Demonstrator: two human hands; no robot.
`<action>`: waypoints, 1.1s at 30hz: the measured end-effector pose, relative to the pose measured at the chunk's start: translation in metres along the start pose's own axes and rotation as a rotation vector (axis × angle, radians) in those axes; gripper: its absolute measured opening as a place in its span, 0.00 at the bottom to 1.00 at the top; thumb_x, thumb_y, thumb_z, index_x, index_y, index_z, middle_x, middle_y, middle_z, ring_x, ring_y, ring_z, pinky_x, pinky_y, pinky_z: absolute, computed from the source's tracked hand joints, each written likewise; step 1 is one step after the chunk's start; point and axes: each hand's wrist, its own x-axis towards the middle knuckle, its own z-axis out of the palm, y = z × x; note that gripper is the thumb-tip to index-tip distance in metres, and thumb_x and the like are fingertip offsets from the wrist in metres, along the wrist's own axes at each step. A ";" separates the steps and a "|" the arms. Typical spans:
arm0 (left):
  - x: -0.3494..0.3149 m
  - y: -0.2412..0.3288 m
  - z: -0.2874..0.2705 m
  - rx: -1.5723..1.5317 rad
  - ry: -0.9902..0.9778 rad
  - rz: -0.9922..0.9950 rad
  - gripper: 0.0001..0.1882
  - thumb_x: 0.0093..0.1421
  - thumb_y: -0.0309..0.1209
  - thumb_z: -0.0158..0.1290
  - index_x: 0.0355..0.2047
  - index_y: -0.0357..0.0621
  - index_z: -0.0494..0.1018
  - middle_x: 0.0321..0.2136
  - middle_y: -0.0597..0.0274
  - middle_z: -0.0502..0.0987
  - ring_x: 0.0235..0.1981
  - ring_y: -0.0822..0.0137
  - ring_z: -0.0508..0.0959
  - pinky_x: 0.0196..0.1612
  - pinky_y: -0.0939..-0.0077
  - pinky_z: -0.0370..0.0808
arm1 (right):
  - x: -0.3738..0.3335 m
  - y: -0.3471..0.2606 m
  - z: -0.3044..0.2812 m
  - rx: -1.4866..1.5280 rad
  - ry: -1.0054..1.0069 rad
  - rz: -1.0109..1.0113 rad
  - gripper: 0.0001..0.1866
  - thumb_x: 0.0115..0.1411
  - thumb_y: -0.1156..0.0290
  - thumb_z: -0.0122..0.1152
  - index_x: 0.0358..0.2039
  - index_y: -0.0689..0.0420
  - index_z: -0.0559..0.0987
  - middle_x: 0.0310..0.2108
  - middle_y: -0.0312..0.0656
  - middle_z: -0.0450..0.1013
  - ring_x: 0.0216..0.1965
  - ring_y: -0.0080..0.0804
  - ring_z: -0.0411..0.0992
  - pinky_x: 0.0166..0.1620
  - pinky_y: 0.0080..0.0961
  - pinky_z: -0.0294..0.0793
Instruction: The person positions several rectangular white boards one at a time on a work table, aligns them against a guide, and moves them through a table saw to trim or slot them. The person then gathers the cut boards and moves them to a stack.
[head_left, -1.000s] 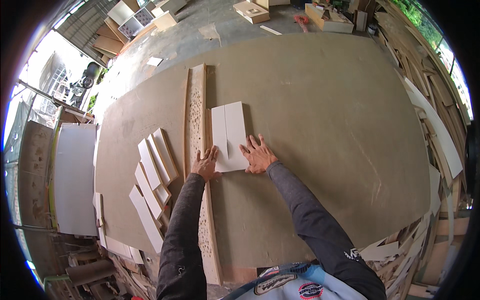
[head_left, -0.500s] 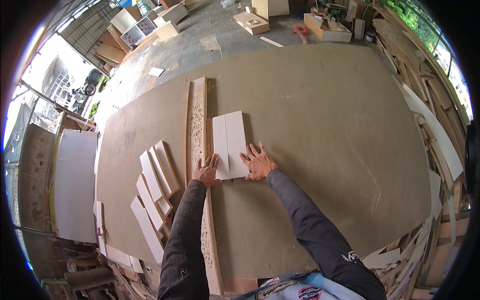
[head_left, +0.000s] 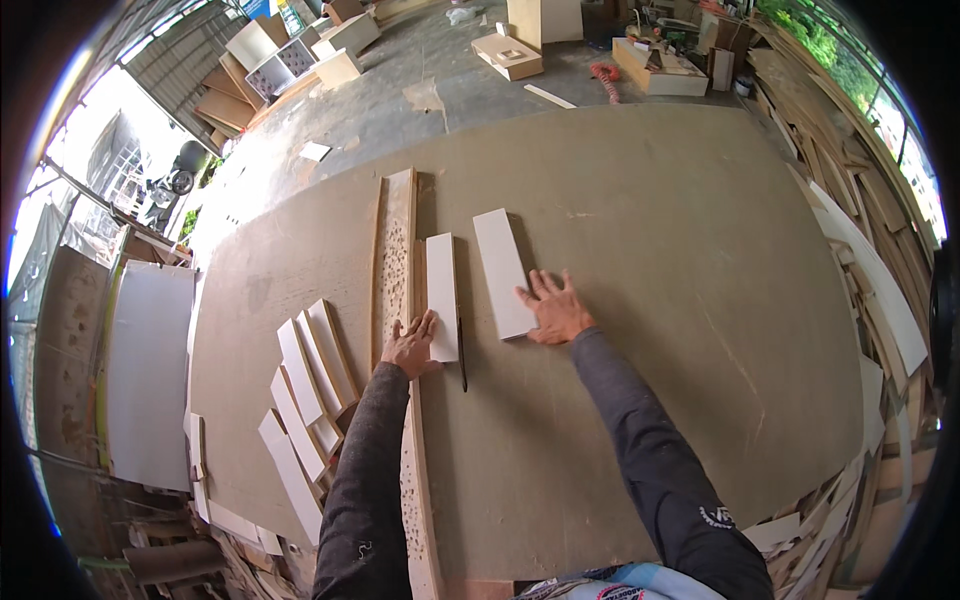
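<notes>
Two white boards lie flat on a large brown worktable (head_left: 660, 220), with a gap between them. My left hand (head_left: 412, 345) spans the long wooden fence (head_left: 397, 260) and the near end of the narrow white strip (head_left: 441, 285), fingers outstretched on top. That strip lies along the fence's right side. Beside its right edge, a thin dark blade or slot (head_left: 463, 365) shows in the tabletop; I cannot tell which. Farther right, my right hand (head_left: 557, 308) has spread fingers touching the right edge of the wider white board (head_left: 500, 270), which is slightly tilted to the left.
Left of the fence lies a fanned pile of several white-faced strips (head_left: 300, 385). Scrap wood (head_left: 850, 200) is heaped beyond the right edge. A white panel (head_left: 152, 370) stands at the left. Boxes and a wooden drawer-like box (head_left: 507, 58) sit on the floor beyond.
The wider board has slid right and slightly away from the narrow strip with my right hand, opening a gap and exposing the dark blade or slot. My left hand has stayed on the strip.
</notes>
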 end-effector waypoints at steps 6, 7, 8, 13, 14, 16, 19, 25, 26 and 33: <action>0.049 -0.025 -0.021 0.025 0.026 -0.026 0.55 0.58 0.55 0.63 0.76 0.44 0.48 0.79 0.64 0.41 0.78 0.60 0.48 0.76 0.37 0.44 | -0.020 0.038 -0.009 0.087 0.038 0.055 0.49 0.54 0.39 0.61 0.74 0.47 0.63 0.75 0.55 0.52 0.76 0.54 0.49 0.73 0.69 0.43; 0.061 -0.030 -0.026 0.011 0.027 -0.029 0.56 0.57 0.55 0.64 0.76 0.44 0.48 0.79 0.64 0.41 0.78 0.60 0.48 0.76 0.37 0.44 | -0.024 0.035 -0.003 0.117 0.062 0.074 0.50 0.54 0.37 0.61 0.74 0.48 0.63 0.75 0.55 0.52 0.76 0.54 0.49 0.73 0.69 0.43; 0.073 -0.031 -0.035 -0.003 0.026 -0.024 0.56 0.57 0.55 0.64 0.76 0.45 0.48 0.79 0.64 0.41 0.78 0.60 0.49 0.76 0.36 0.44 | -0.029 0.032 0.004 0.118 0.132 0.090 0.52 0.54 0.34 0.60 0.74 0.49 0.62 0.75 0.55 0.52 0.76 0.53 0.48 0.73 0.69 0.41; 0.113 -0.046 -0.076 -0.075 -0.011 -0.037 0.56 0.52 0.64 0.64 0.69 0.38 0.60 0.65 0.53 0.68 0.63 0.52 0.72 0.69 0.37 0.56 | -0.025 0.016 0.037 0.149 0.377 0.151 0.54 0.57 0.29 0.55 0.73 0.57 0.61 0.73 0.55 0.55 0.76 0.48 0.48 0.74 0.69 0.33; 0.122 -0.052 -0.080 -0.129 -0.006 -0.060 0.55 0.50 0.67 0.63 0.64 0.34 0.68 0.55 0.47 0.80 0.54 0.49 0.80 0.64 0.39 0.66 | -0.023 0.015 0.040 0.134 0.404 0.154 0.53 0.58 0.31 0.56 0.72 0.58 0.62 0.72 0.55 0.57 0.76 0.48 0.49 0.74 0.69 0.34; 0.138 -0.039 -0.093 -0.243 0.082 -0.226 0.52 0.47 0.69 0.63 0.54 0.31 0.75 0.45 0.44 0.83 0.47 0.48 0.83 0.55 0.45 0.74 | -0.025 0.014 0.046 0.131 0.430 0.187 0.50 0.58 0.36 0.58 0.71 0.59 0.63 0.70 0.54 0.60 0.74 0.47 0.53 0.74 0.66 0.37; 0.157 -0.022 -0.082 -0.325 0.321 -0.369 0.44 0.43 0.65 0.69 0.35 0.28 0.82 0.37 0.37 0.84 0.41 0.49 0.85 0.44 0.56 0.81 | -0.024 0.018 0.043 0.152 0.458 0.219 0.46 0.58 0.43 0.61 0.69 0.61 0.66 0.66 0.53 0.64 0.69 0.45 0.58 0.73 0.59 0.46; 0.159 -0.034 -0.066 -0.785 0.425 -0.457 0.30 0.42 0.49 0.73 0.29 0.29 0.83 0.37 0.37 0.84 0.41 0.49 0.85 0.49 0.59 0.81 | -0.025 0.017 0.039 0.199 0.517 0.214 0.43 0.56 0.49 0.63 0.67 0.62 0.69 0.61 0.50 0.68 0.60 0.43 0.64 0.65 0.50 0.60; 0.143 -0.031 -0.089 -0.808 0.409 -0.457 0.26 0.41 0.45 0.73 0.28 0.30 0.84 0.32 0.40 0.84 0.37 0.51 0.85 0.45 0.60 0.80 | -0.025 0.019 0.040 0.196 0.525 0.224 0.43 0.56 0.49 0.64 0.67 0.62 0.69 0.61 0.50 0.68 0.60 0.44 0.64 0.64 0.50 0.60; 0.008 -0.060 -0.108 -1.264 0.427 -0.266 0.13 0.57 0.38 0.66 0.24 0.43 0.80 0.15 0.77 0.69 0.17 0.82 0.65 0.21 0.78 0.56 | -0.033 0.022 0.047 0.201 0.548 0.309 0.43 0.58 0.47 0.62 0.68 0.61 0.67 0.62 0.51 0.67 0.61 0.49 0.64 0.63 0.54 0.61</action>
